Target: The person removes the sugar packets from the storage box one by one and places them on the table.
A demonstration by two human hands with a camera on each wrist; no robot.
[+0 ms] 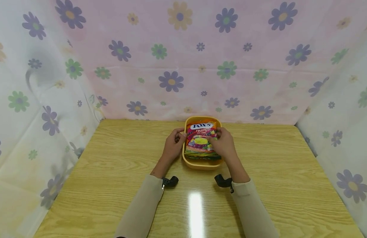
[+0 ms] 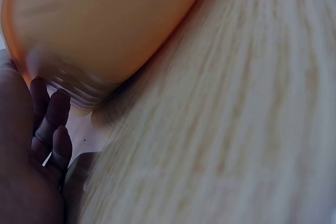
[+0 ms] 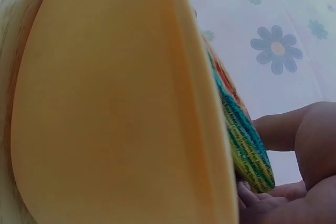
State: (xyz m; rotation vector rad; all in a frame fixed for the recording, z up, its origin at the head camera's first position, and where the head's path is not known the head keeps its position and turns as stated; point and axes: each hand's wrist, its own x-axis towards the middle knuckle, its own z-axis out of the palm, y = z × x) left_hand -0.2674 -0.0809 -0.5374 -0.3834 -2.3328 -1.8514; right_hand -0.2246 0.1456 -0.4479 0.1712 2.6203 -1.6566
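A yellow plastic basket (image 1: 201, 164) stands on the wooden table near the back. In it lies a purple and orange candy packet (image 1: 201, 137) marked FOX'S FRUITS, its striped lower edge turned toward me. My left hand (image 1: 172, 144) is at the basket's left side, thumb and forefinger at the rim. In the left wrist view its other fingers (image 2: 59, 109) bend loosely beside the outer wall. My right hand (image 1: 225, 142) pinches the packet's right edge, thumb on the printed front. Seen from the right wrist, the striped packet (image 3: 244, 129) rises above the basket rim; some fingertips are hidden.
The wooden table (image 1: 117, 155) extends to both sides. Flowered cloth (image 1: 183, 59) hangs close behind the basket and along both sides. A small black wrist camera (image 1: 170, 181) is on the left forearm, and another black camera (image 1: 222, 181) on the right.
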